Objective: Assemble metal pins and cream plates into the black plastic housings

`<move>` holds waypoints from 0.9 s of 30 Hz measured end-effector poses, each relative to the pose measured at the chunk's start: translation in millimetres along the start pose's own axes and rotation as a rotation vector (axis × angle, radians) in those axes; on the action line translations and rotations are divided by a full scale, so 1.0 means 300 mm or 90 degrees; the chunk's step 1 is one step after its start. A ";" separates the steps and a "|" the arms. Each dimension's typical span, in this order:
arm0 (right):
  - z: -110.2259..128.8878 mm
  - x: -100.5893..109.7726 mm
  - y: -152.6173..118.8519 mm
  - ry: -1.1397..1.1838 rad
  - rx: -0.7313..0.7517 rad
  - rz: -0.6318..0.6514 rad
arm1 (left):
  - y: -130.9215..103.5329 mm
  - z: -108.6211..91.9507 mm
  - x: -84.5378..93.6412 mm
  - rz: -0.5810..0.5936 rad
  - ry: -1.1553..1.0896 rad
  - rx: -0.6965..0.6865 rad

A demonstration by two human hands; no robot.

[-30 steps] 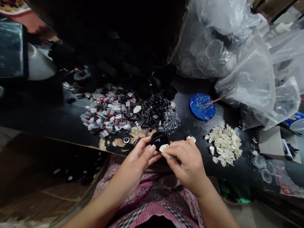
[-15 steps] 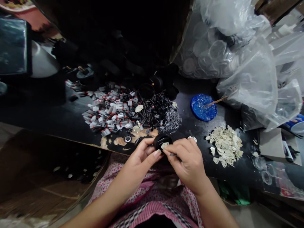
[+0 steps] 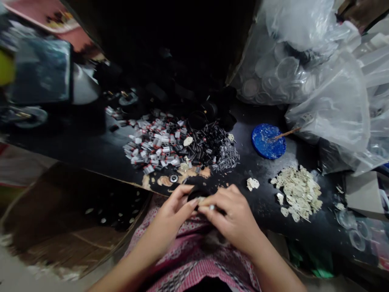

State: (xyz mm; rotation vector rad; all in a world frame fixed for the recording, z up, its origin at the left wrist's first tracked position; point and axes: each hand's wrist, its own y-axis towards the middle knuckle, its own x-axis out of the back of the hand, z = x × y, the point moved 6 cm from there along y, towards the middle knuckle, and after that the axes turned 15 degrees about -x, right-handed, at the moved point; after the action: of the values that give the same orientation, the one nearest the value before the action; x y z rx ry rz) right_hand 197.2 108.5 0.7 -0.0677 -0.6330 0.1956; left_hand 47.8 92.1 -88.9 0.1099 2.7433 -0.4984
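My left hand (image 3: 172, 215) is closed around a round black plastic cup-like part (image 3: 196, 192), held at the table's front edge above my lap. Thumb and fingers of my right hand (image 3: 232, 211) pinch a small pale flat plate (image 3: 201, 199) at that part's opening; blur hides the exact contact. A small grey piece (image 3: 212, 207) shows between the right fingers. Beyond the hands lie a heap of grey sleeves with red ends (image 3: 158, 142), dark springs (image 3: 199, 152) and small grey pins (image 3: 227, 157). To the right is a heap of cream-coloured plates (image 3: 299, 192).
A blue lid of clear grease (image 3: 264, 142) with a stick (image 3: 287, 134) lies right of centre. Plastic bags (image 3: 331, 101) of clear discs fill the back right. A metal ring (image 3: 173, 178) sits near the front edge. Left below is a cardboard box (image 3: 60, 227).
My view has shifted, so the table things appear further right. Both hands have come slightly nearer my body, and the right fingers now cover more of the pale plate in the black part.
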 end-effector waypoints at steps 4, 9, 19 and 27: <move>0.032 0.006 0.043 0.152 0.032 0.054 | -0.097 -0.003 0.419 -0.228 0.238 -0.084; -0.040 0.002 0.110 0.153 -0.023 -0.039 | -0.073 -0.225 0.613 -0.350 0.549 -0.263; -0.096 0.005 0.110 0.136 -0.003 -0.153 | 0.486 -0.624 0.288 -0.183 0.784 -0.560; -0.052 -0.011 0.125 0.069 0.045 -0.161 | 0.304 -0.604 0.260 -0.238 0.654 -0.651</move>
State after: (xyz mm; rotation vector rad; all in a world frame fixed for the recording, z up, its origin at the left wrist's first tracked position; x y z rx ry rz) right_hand 197.9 144.5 -18.4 0.0704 -0.5203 -0.0305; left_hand -71.6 242.6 12.8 -0.5505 3.5722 1.2576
